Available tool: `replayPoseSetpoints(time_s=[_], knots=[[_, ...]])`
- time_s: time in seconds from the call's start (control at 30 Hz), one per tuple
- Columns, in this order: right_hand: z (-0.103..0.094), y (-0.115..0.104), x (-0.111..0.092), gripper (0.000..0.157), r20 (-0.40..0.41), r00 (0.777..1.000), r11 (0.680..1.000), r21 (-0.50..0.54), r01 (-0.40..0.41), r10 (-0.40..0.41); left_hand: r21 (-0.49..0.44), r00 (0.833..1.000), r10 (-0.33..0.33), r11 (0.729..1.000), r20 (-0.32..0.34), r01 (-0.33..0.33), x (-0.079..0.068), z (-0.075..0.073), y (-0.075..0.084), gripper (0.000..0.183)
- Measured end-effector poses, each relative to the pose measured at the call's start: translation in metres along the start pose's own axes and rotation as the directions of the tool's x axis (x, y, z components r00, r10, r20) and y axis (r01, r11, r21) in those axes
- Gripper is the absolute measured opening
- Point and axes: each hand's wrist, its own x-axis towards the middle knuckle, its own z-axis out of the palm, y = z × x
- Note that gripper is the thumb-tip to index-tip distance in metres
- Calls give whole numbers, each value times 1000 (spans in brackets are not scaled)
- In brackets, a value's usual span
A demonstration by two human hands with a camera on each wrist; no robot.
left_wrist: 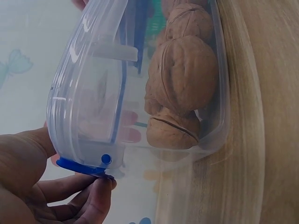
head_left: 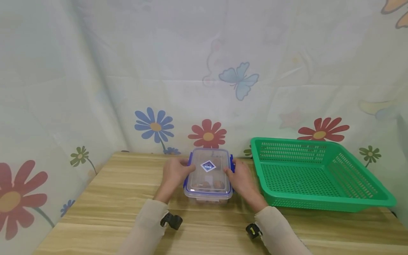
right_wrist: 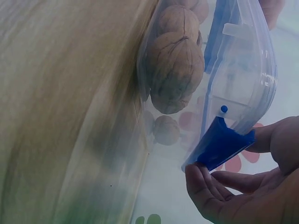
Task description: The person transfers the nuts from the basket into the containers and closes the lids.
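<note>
A clear plastic food container point(head_left: 207, 179) with a blue-edged lid stands on the table, several walnuts point(left_wrist: 184, 72) visible through its wall. At its left side, my left hand point(head_left: 173, 173) rests a thumb on the lid, with curled fingers touching the blue clip point(left_wrist: 79, 167). Opposite, my right hand point(head_left: 243, 179) has its thumb on the lid as well. The fingertips of that hand hold the outer edge of the other blue clip point(right_wrist: 222, 144), which slants outward from the wall in the right wrist view.
Right of the container is a green plastic basket point(head_left: 269, 196) with perforated walls. Both stand on a wood-grain table point(head_left: 121, 209). A flower-printed curtain point(head_left: 178, 99) hangs behind the table and along its left side.
</note>
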Motion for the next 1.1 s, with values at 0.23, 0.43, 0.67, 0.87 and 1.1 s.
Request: replayPoseSetpoints(time_s=[0.23, 0.43, 0.67, 0.87, 1.1], knots=[[0, 0, -1, 34, -29, 999, 999, 7, 37, -36, -25, 1000, -7, 1000, -2, 7, 0, 1, 0, 33], [-1, 0, -2, 35, -28, 999, 1000, -12, 16, -17, -36, 1000, 4, 999, -6, -4, 0, 1, -1, 32], [3, 0, -3, 39, -57, 998, 1000, 19, 10, -9, -39, 1000, 4, 999, 4, -4, 0, 1, -2, 33], [4, -3, -3, 43, -56, 998, 999, 47, -17, 19, -43, 1000, -4, 999, 14, 5, 1, 2, -4, 32], [4, -5, -2, 43, -70, 997, 999, 40, -11, 14, -47, 1000, 13, 999, 2, -13, 1, 1, -3, 31]])
